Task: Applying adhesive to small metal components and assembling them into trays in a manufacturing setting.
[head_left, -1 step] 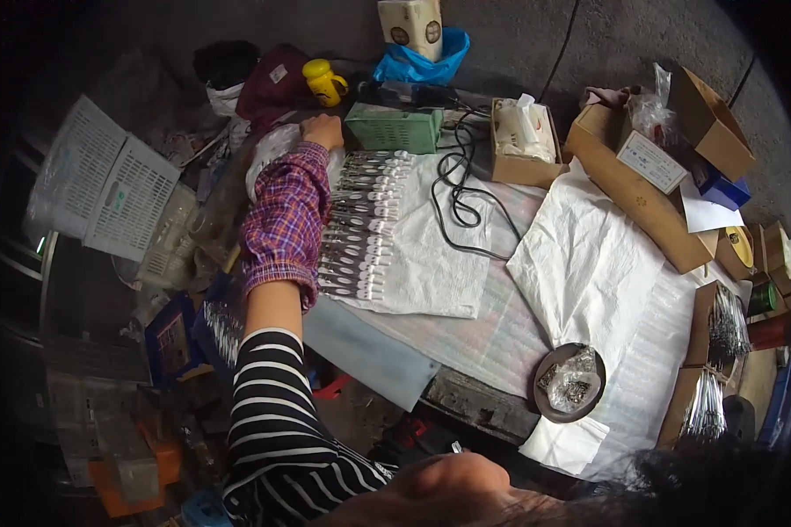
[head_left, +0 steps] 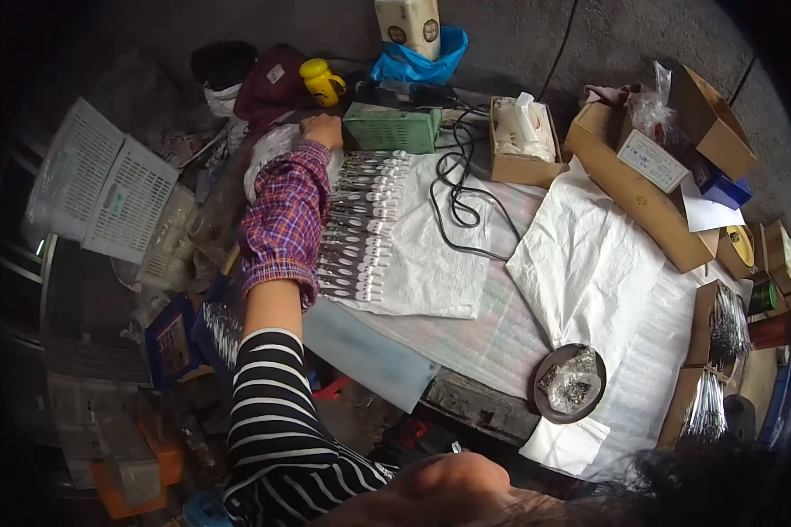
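My left hand is stretched to the far side of the table, beside the left end of a green perforated box. Its fingers look curled in, and whatever they may hold is hidden under the hand. Clear plastic wrap bunches up just left of the wrist. Along the plaid oversleeve runs a long row of slim dark metal pieces with pale oval ends, laid side by side on a white cloth. My right hand does not show.
A black cable loops across the table. Right of it stand a tissue box, open cardboard boxes and bundles of thin metal rods. A round dark bowl holds a plastic bag. Behind stands a yellow mug.
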Tool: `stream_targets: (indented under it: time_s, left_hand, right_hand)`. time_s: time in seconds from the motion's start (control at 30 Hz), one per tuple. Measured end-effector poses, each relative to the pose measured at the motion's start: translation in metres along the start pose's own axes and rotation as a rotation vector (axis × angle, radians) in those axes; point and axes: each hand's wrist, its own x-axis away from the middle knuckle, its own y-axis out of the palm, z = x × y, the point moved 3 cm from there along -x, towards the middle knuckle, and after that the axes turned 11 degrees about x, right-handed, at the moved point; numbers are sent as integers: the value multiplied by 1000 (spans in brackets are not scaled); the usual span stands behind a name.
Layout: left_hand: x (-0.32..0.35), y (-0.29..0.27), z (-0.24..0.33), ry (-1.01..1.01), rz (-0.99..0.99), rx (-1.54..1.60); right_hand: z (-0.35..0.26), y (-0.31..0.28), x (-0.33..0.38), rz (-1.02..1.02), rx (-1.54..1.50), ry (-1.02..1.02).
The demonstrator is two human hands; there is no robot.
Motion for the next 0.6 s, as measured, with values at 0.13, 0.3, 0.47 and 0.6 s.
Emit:
stream_targets:
  time_s: [0.13, 0.3, 0.47, 0.6]
  left_hand:
    - [-12, 17, 8, -6, -33, -275]
    - [-10, 16, 9, 121, -92, -315]
    - [2, 11, 5, 290, 24, -85]
    - [14, -11, -23, 417, 297, 619]
  right_hand:
    - [6, 4, -3, -59, 25, 81]
    - [8, 0, -5, 4, 17, 44]
    - [11, -3, -6, -8, 10, 58]
    - [5, -9, -7, 7, -4, 22]
